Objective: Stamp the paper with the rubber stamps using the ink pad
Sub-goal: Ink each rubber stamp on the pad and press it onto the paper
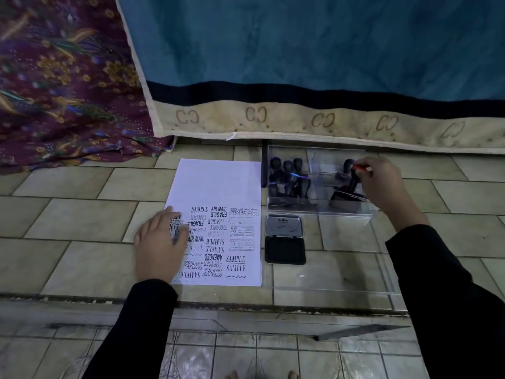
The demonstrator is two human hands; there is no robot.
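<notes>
A white paper (218,181) lies on the tiled floor, its near half covered with black stamp prints. My left hand (159,243) rests flat on the paper's near left part, fingers spread. Right of the paper sits an open black ink pad (284,250) with its lid flipped up. Behind it stands a clear plastic box (319,207) with several black rubber stamps (289,176) in its left half. My right hand (382,184) reaches into the box's right half, its fingers pinched on the top of a stamp (354,179) with a red mark.
A clear plastic lid (355,269) lies flat on the floor to the right of the ink pad. A teal cloth with a cream border (300,119) hangs behind the box. A purple patterned fabric (62,91) lies at the far left. A floor step edge runs across near me.
</notes>
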